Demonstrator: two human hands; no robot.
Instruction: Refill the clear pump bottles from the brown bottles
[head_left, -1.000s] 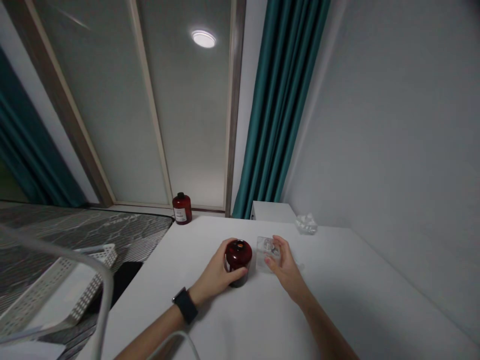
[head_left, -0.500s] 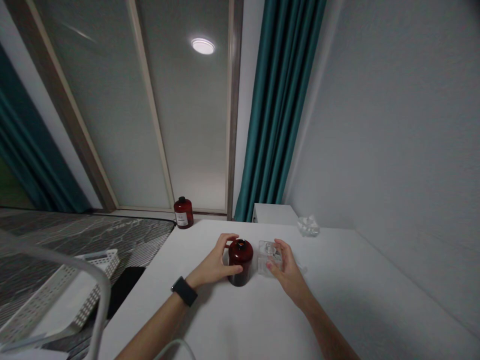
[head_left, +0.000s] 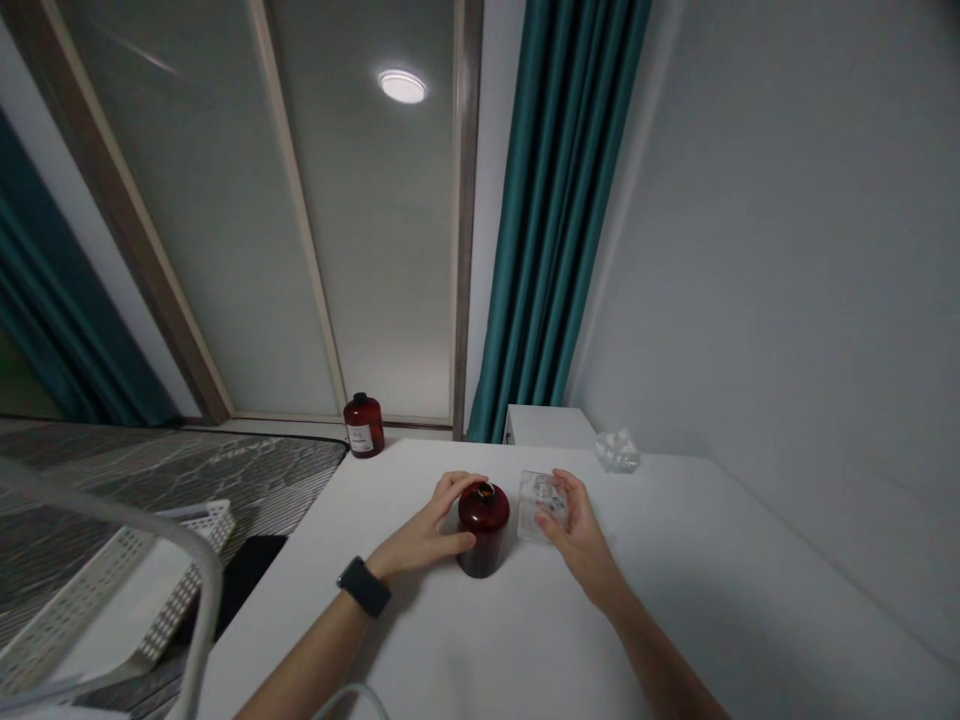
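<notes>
A dark red glass bottle [head_left: 484, 530] with an uncapped neck stands upright on the white table [head_left: 315, 600]. My left hand [head_left: 427, 525] wraps its fingers around the bottle's near left side. To the right, my right hand [head_left: 577, 530] grips a clear square glass container [head_left: 538, 505] by its right side and front corner. The container rests on the tabletop next to the bottle, with a small gap between them. My fingers hide part of each object.
A capped dark red bottle [head_left: 363, 426] stands beyond the table's far edge. Crumpled clear wrapping [head_left: 617, 452] lies at the far right against the wall. A white perforated basket [head_left: 112, 590] sits low on the left, behind a white curved rail [head_left: 214, 600].
The dark red bottle has tilted from leaning toward me to upright, and it sits slightly further right. My left hand stays around it, and the view has shifted slightly.
</notes>
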